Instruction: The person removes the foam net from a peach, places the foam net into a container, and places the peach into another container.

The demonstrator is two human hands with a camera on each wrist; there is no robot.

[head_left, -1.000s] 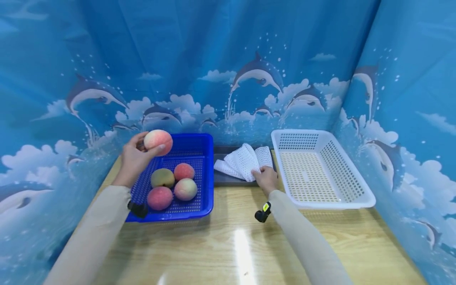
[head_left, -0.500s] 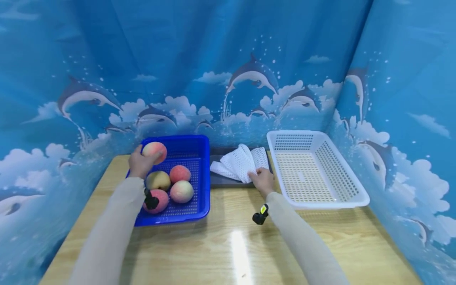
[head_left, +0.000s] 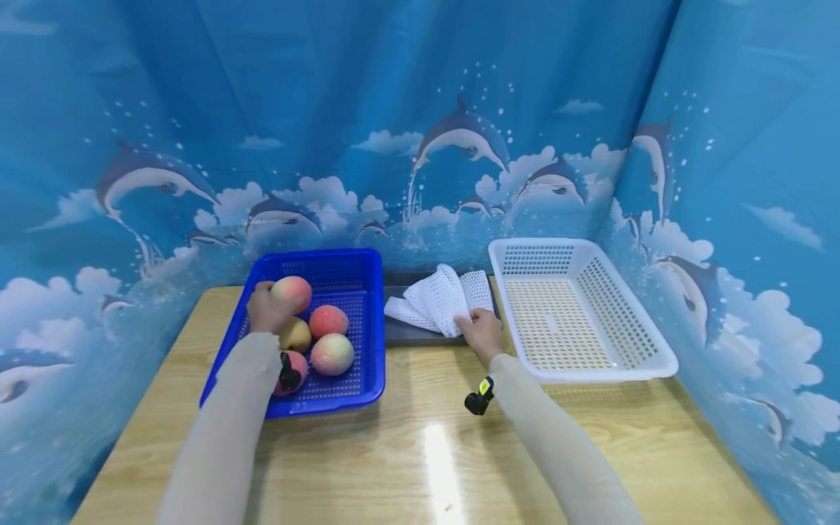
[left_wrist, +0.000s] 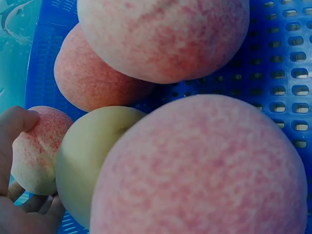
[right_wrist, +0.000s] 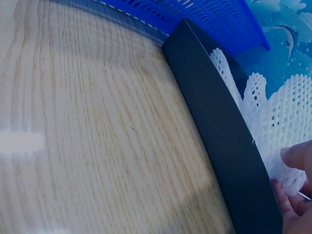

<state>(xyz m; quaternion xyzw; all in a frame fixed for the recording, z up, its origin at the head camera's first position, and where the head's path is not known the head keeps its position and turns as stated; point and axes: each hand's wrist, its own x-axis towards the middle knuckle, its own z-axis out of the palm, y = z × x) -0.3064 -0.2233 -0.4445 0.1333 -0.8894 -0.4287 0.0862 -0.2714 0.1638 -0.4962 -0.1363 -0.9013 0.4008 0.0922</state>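
My left hand (head_left: 265, 310) is inside the blue basket (head_left: 378, 328), holding a pink-and-cream peach (head_left: 293, 292) near its back left. In the left wrist view the thumb lies on this peach (left_wrist: 41, 151) and fingers curl under it. Beside it are a yellowish peach (head_left: 298, 334), a red one (head_left: 328, 321), a pale one (head_left: 332, 354) and a pink one (head_left: 297, 367) partly covered by my wrist camera. My right hand (head_left: 484, 335) pinches the edge of a white foam fruit net (head_left: 448, 302) in a shallow dark tray (head_left: 415, 339).
To the right stands a white perforated basket (head_left: 551, 306) on the wooden table (head_left: 367, 467). The dark tray sits between the two baskets. A blue dolphin-print curtain (head_left: 367, 95) closes off the back and sides.
My left hand has lowered the peach from above the blue basket's left rim into the basket, beside the other peaches. The right hand keeps its pinch on the net. The head view has shifted slightly.
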